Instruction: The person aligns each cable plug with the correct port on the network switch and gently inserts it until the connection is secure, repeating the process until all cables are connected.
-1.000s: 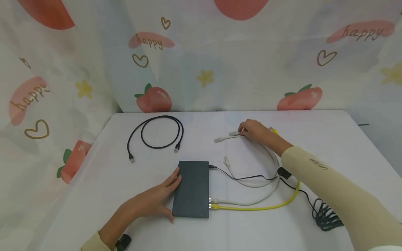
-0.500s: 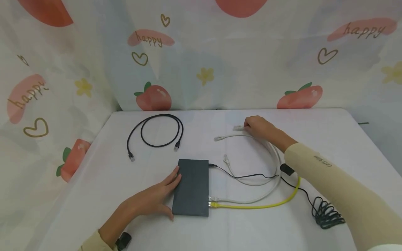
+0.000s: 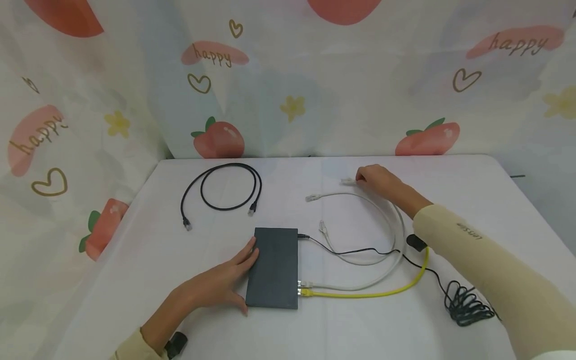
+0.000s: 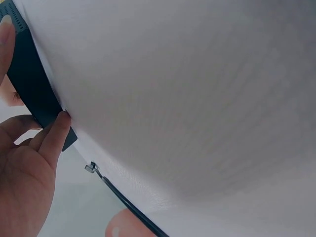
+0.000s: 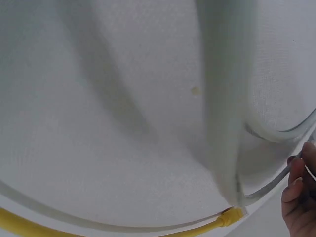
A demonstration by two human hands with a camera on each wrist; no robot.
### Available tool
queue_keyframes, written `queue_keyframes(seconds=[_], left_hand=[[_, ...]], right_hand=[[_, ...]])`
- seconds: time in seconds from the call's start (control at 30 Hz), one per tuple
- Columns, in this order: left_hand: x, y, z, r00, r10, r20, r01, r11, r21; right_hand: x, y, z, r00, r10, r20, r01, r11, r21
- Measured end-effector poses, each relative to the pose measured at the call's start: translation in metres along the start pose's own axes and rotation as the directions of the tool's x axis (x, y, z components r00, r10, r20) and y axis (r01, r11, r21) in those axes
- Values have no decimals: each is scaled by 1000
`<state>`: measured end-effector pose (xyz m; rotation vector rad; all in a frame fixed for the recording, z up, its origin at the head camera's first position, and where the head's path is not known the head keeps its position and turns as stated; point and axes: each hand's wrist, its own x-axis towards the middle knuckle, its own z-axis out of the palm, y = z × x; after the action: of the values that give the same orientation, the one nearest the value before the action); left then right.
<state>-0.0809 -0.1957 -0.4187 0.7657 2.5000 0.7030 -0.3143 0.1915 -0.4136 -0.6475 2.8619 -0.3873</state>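
My left hand (image 3: 220,285) rests on the left edge of a flat dark network switch (image 3: 275,267), fingers extended along its side and thumb at the near corner. At the table's back, my right hand (image 3: 380,180) pinches a white Ethernet cable (image 5: 266,188); its clear plug (image 3: 348,181) sticks out to the left of the fingers. Another white cable end (image 3: 312,198) lies in front of it, and a third white plug (image 3: 322,226) lies nearer the switch. One white plug and a yellow Ethernet cable (image 3: 360,295) sit in the switch's right side.
A black Ethernet cable (image 3: 228,209) lies looped at the back left. The thin black power cord (image 3: 360,250) runs from the switch under the white cables to a bundled coil (image 3: 468,306). The yellow cable's loose plug (image 5: 231,216) shows in the right wrist view. Patterned cloth (image 3: 342,100) hangs behind.
My right hand has moved slightly right and back, drawing the held white cable end with it. The left hand and the switch have stayed in place.
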Motion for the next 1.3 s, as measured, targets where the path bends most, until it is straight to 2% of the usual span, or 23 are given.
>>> queue_keyframes(seconds=[0.23,0.4,0.63,0.93,1.07,1.3], left_hand=[[0,0,-1,1000,3,-5,-3,1000,-2],[-1,0,-2,1000,3,-5,-3,1000,-7],[0,-2,-1,1000,11,-7,-11,1000,-11],[-1,-9,2,999,41,-23,-40,998,39],[-2,-8,1,999,34,-20,-34,999,15],[-2,-5,0,1000,29,-10,-29,1000,8]], right_hand=[[3,2,7,999,-33,-16,33,999,-30],[6,-14,4,994,-104,-18,103,992,-71],[17,-39,12,961,-278,-3,278,959,-54],[23,-63,21,930,-366,3,366,930,8],[27,-70,28,926,-377,19,377,926,23],[25,-72,21,947,-319,27,317,946,64]])
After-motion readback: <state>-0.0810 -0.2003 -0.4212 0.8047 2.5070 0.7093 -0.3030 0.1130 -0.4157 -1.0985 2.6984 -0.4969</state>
